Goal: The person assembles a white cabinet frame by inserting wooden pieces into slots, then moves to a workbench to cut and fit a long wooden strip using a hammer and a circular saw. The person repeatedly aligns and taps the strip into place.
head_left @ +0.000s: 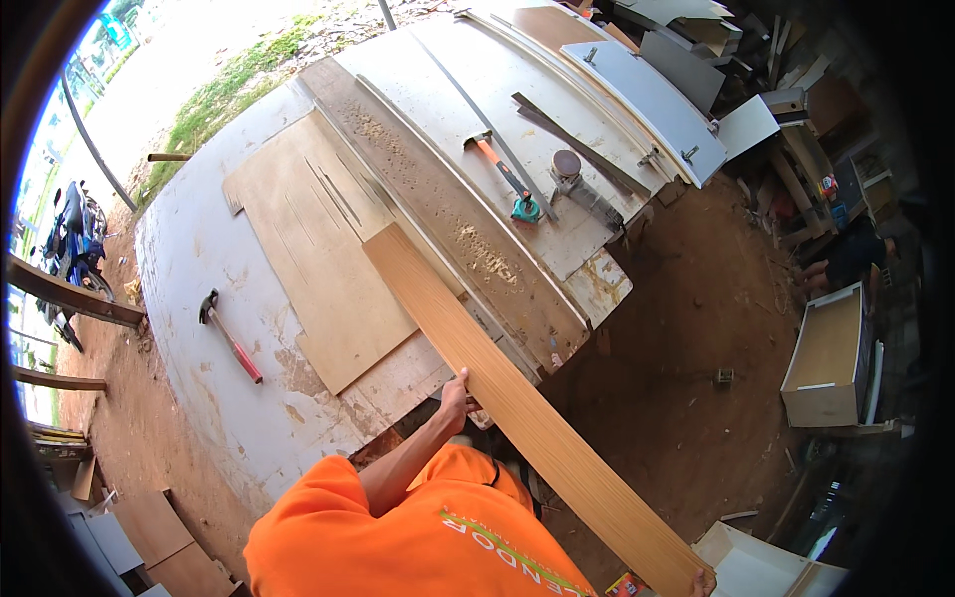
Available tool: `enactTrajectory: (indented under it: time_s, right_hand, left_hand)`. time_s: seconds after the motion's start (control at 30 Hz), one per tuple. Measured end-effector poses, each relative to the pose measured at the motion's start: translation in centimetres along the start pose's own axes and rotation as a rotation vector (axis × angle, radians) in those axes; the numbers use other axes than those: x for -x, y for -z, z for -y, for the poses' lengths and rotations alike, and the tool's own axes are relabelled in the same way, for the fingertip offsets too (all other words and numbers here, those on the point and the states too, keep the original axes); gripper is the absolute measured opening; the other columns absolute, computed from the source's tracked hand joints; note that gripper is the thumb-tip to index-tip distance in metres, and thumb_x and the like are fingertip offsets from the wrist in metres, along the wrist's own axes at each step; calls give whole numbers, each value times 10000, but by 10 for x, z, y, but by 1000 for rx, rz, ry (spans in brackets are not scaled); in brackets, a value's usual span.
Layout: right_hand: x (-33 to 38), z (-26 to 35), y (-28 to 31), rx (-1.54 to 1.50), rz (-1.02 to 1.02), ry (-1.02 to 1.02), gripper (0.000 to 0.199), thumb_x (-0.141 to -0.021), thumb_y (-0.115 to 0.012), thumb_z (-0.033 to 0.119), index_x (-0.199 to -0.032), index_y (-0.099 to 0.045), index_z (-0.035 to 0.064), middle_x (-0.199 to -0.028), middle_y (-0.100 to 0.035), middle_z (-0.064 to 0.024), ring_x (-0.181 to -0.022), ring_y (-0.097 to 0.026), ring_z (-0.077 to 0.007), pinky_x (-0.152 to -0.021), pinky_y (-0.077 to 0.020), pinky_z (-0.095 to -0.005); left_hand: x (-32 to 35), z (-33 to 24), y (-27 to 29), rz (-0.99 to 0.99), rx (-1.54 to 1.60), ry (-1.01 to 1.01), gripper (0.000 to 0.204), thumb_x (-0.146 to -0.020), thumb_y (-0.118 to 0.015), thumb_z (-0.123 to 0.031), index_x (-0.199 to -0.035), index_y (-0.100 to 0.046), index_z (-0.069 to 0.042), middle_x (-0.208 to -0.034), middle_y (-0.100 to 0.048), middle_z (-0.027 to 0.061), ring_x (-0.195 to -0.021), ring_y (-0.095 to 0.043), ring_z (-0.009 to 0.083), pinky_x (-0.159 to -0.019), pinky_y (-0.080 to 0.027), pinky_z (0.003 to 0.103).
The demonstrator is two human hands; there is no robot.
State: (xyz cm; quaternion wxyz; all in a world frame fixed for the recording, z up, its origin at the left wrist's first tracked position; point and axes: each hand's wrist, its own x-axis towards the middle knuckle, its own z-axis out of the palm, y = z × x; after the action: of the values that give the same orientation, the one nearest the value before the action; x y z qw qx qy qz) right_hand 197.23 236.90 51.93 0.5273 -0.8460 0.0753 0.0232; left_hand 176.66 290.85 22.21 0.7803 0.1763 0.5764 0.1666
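A long wooden board [517, 418] with orange-brown grain slants from the worktable down to the lower right. My left hand [457, 400] grips its left edge near the middle, fingers curled around it. At the board's near end, my right hand [704, 583] shows only as a few fingertips closed on the corner, the rest hidden. The far end lies over a thin plywood sheet [308, 249] that has several slits cut in it. Left of that sheet rests a claw hammer [235, 343] with a red handle.
On the worktable [189, 269] lie an orange-handled hammer [500, 165], a teal tape measure [525, 207], a power tool [587, 194] and dark strips [577, 144]. Sawdust [482, 254] dots a brown plank. A white panel [647, 109] lies far right; an open box [826, 353] stands on the dirt floor.
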Motion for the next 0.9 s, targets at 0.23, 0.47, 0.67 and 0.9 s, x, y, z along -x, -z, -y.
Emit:
enactTrajectory:
  time_s: [0.23,0.47,0.67,0.9]
  right_hand:
    - [-18,4,59,164,-91,15,358,-935,-718,259,-1141,-639,-23,-1037,-656,-140,-933,-618,-277,-841,-541,-389]
    - [-67,31,65,155,104,77,357,-932,-727,282,-1114,-660,-18,-1014,-642,-142,-933,-620,-285,-803,-548,-404]
    - [-67,42,22,117,140,59,352,-931,-728,282,-1100,-660,-19,-1010,-641,-140,-929,-618,-283,-792,-546,-403]
    - [-57,42,7,104,129,20,347,-931,-730,283,-1084,-659,-20,-1004,-639,-138,-923,-616,-280,-779,-545,-402]
  left_hand:
    - [-47,-23,1,-31,-117,-195,384,-1065,-477,-267,-1218,-536,81,-1054,-655,236,-744,-727,288,-585,-644,371]
    - [-77,-86,20,-101,-347,-281,474,-1029,-560,-296,-951,-681,155,-723,-709,206,-570,-718,232,-480,-600,313]
    - [-95,-121,36,-70,-365,-240,484,-1025,-530,-316,-818,-682,94,-685,-702,193,-497,-675,242,-437,-549,333]
    - [-119,-129,50,7,-443,-188,493,-1046,-523,-344,-860,-669,89,-693,-706,193,-500,-670,233,-443,-540,331]
